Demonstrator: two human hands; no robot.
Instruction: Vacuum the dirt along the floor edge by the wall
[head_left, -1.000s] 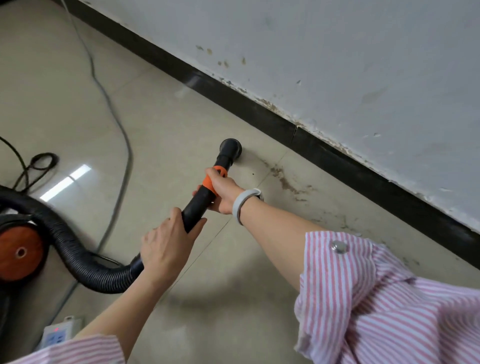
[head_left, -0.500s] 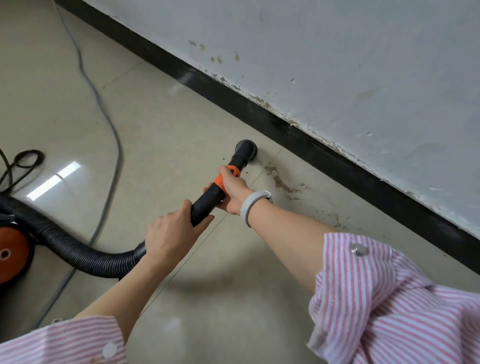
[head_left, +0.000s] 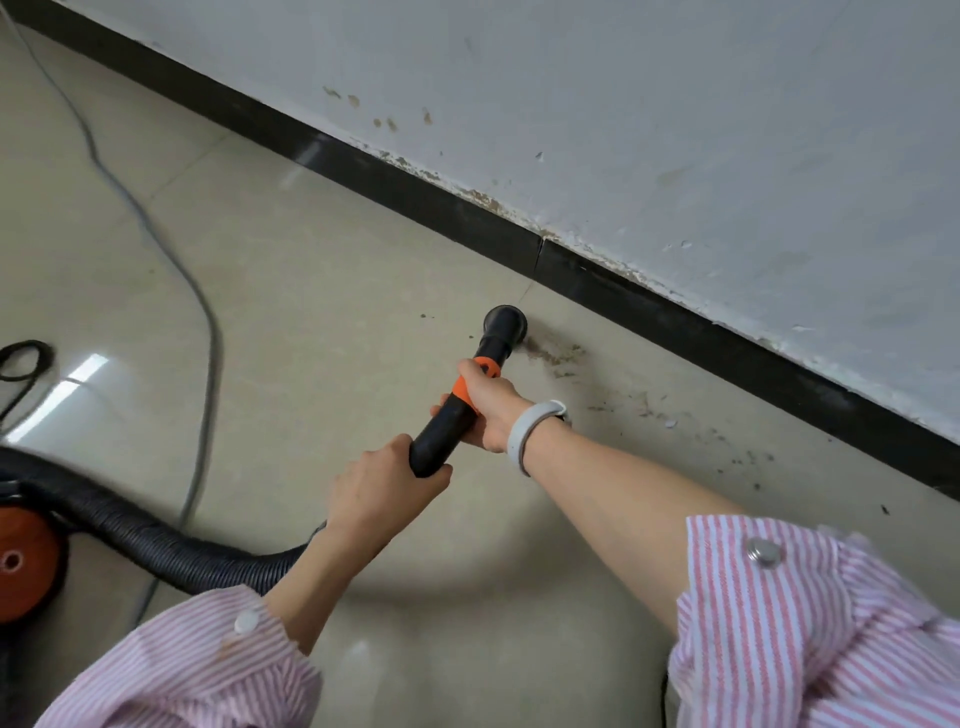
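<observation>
Black plastic nozzle (head_left: 504, 321) sits on the beige tile floor (head_left: 322, 270), near the black skirting (head_left: 597, 270), its right edge just touching the brown dirt (head_left: 553, 356). The dirt trails right along the floor edge toward the near right.

Right hand (head_left: 488, 402) grips the wand (head_left: 457, 410) at its orange collar (head_left: 475, 382), fingers curled round it. Left hand (head_left: 384, 488) grips the wand's near end where the ribbed hose (head_left: 171, 545) joins.

Judgement: keep the nozzle flat and low, sweep slowly rightward parallel to the skirting, and let the hose follow without snagging the grey cable (head_left: 202, 322).

No brand, label or writing readable anywhere.
</observation>
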